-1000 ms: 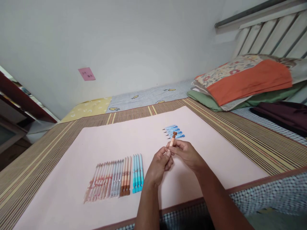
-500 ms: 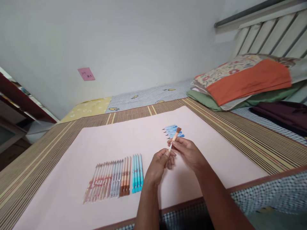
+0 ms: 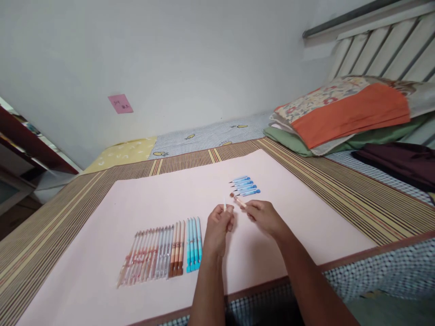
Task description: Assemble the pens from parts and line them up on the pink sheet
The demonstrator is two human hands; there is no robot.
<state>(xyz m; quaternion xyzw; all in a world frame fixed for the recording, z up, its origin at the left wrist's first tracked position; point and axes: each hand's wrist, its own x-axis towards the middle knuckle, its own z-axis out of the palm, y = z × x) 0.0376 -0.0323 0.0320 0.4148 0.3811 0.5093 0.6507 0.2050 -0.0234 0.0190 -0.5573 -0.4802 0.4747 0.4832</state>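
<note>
My left hand (image 3: 220, 222) is closed around a thin white piece (image 3: 224, 204) that sticks up from its fingers. To its right, my right hand (image 3: 263, 214) pinches a peach barrel with a brown end (image 3: 239, 200), tilted toward the upper left. The two pieces are apart. Just beyond my hands lie several blue pens (image 3: 247, 186) with dark tips. At the left, side by side on the pink sheet (image 3: 136, 194), are several clear pens with reddish and grey patterns (image 3: 146, 256), 3 peach and brown pens (image 3: 177, 249) and several turquoise pens (image 3: 194, 244).
A striped mat (image 3: 292, 174) lies beneath the sheet. Folded cloths with an orange panel (image 3: 353, 117) and a dark purple cloth (image 3: 401, 163) are at the right, near a white radiator (image 3: 380, 50). A pink note (image 3: 120, 103) is on the wall.
The peach and white pieces, in line before, are now apart. The peach barrel has turned to point left in my right hand, while the white piece stays in my left.
</note>
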